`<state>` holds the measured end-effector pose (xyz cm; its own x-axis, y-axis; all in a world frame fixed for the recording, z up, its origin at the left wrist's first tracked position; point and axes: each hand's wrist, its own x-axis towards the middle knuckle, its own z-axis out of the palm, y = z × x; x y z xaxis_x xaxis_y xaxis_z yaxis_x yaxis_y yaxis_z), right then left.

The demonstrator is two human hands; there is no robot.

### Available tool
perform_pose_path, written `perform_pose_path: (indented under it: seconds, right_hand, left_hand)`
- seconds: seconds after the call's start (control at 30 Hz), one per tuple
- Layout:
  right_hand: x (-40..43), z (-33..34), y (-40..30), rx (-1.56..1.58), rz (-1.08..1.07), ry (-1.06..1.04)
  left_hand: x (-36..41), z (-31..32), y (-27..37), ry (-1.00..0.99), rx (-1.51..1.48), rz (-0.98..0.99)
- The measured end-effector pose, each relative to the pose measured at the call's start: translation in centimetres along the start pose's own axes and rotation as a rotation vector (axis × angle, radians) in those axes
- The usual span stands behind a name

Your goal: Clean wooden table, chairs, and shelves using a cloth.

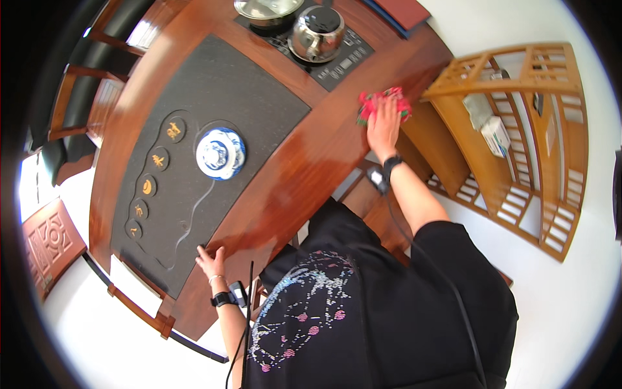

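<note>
My right hand [385, 121] lies with its fingers stretched over a crumpled red patterned cloth [401, 103] on the wooden table [301, 160], near the table's right end. My left hand [211, 262] rests its fingertips at the table's near edge area, beside the corner of the dark stone tea tray [243, 92], and holds nothing. On the tray stands a blue-and-white lidded porcelain bowl [221, 153]. Left of it, several round coaster-like discs [158, 159] with gold characters form a curved row.
A steel kettle [317, 35] and a lidded steel pot [268, 10] stand on a black cooktop [340, 73] at the back. Dark red folders [398, 14] lie beyond. A wooden shelf [452, 141] adjoins the table's right end. Chairs [97, 73] stand at the left.
</note>
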<state>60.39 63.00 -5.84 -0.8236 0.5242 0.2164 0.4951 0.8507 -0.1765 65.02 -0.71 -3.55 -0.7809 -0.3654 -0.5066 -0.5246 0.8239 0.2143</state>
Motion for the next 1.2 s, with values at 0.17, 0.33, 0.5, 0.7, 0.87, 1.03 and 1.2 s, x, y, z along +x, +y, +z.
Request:
perform_pose_path:
  seconds: [0.17, 0.33, 0.5, 0.7, 0.87, 1.03, 1.2]
  right_hand:
    - [-2.7, -0.4, -11.8, 0.18, -0.473, -0.27]
    - [6.0, 3.3, -23.8, 0.466, -0.575, -0.166]
    - [13.1, 8.6, -35.0, 0.446, -0.78, -0.173]
    - [20.0, 10.1, -38.7, 0.259, -0.636, -0.135]
    - [18.2, 9.4, -33.1, 0.372, -0.479, -0.054]
    - [11.3, 5.0, -23.5, 0.347, -0.466, -0.067]
    - [4.6, 0.6, -12.5, 0.147, -0.268, -0.173]
  left_hand:
    - [-2.0, 1.6, 7.7, -0.036, 0.092, -0.043]
    - [-2.9, 0.3, 8.2, -0.111, 0.103, -0.04]
    - [-3.8, -0.2, 8.2, -0.148, 0.121, -0.096]
    - [-3.5, -0.2, 8.8, -0.165, 0.124, -0.08]
    - [-3.0, 0.0, 8.2, -0.174, 0.136, -0.078]
    - [-2.6, -0.1, 8.0, -0.204, 0.221, -0.076]
    - [-2.1, 0.0, 8.3, -0.208, 0.223, -0.062]
